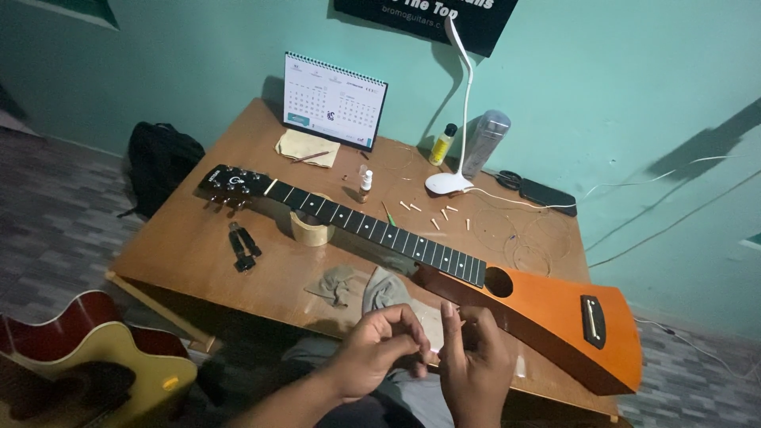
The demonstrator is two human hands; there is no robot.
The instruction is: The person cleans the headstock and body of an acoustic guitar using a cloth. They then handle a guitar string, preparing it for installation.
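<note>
I see both hands (428, 349) pinching something small, unclear; guitar (444, 261) lies just beyond, neck running far-left across the counter (190, 238).

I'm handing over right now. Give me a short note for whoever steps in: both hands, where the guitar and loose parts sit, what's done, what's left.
Left hand and right hand: together at the near table edge, fingertips pinched; anything held is too small to tell.
Orange guitar: flat on the wooden table, neck resting on a tape roll, no strings visible.
Bridge pins and coiled strings: loose by the white lamp.
Black tool: left of the neck.
Left: strings and pins not fitted.
</note>
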